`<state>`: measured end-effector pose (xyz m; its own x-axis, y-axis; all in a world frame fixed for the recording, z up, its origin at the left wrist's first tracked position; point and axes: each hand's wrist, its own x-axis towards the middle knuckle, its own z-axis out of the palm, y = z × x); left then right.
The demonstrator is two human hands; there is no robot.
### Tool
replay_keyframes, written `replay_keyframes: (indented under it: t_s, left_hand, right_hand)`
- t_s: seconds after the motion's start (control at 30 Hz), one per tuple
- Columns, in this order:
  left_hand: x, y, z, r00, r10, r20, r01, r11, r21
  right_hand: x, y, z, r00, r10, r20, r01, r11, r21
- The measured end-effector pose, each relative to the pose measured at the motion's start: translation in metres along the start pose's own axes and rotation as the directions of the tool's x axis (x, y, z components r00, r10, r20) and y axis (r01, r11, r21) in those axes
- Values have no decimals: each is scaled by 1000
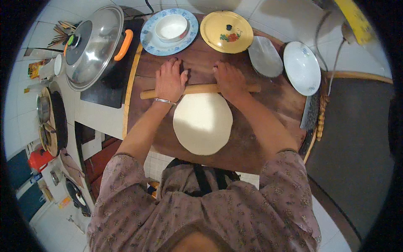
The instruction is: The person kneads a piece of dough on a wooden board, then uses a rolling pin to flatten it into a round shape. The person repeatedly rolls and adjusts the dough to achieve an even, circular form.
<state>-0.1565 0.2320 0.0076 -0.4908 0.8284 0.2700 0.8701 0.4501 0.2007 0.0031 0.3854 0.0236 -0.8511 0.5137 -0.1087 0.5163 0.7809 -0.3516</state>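
Note:
A round, flat sheet of pale dough [204, 132] lies on the dark wooden board [244, 154] in front of me. Across its far edge runs a wooden rolling pin [201, 89]. My left hand [170, 78], with a metal bangle at the wrist, lies palm down over the pin's left part, fingers stretched beyond it. Over the right part lies my right hand [231, 80], also palm down, its fingers pointing away from me. Both pin ends stick out past the hands. What is under the palms is hidden.
Behind the pin stand a blue-patterned plate [148, 42] with a white bowl [171, 26] and a yellow enamel lid [214, 31]. A clear scoop-like container [266, 56], an oval white dish [302, 67] and a cleaver [309, 113] are rightward. A lidded pan [97, 53] stands left.

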Motion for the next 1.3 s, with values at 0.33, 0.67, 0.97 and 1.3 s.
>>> replay_keyframes:
  t_s: [0.33, 0.67, 0.97, 1.3]
  left_hand:
    - [-76, 40, -17, 993, -59, 106, 56, 998, 35]
    - [0, 34, 4, 988, 101, 116, -104, 994, 23]
    - [40, 33, 14, 960, 256, 112, -251, 966, -55]
    - [30, 39, 10, 917, 349, 195, -343, 937, -67]
  right_hand:
    - [-124, 18, 16, 929, 361, -79, -366, 928, -69]
    - [-86, 29, 4, 949, 190, -253, -223, 968, -112]
    - [-54, 46, 3, 951, 114, -287, -159, 978, -138]
    - [-59, 37, 3, 982, 96, -165, -120, 982, -147]
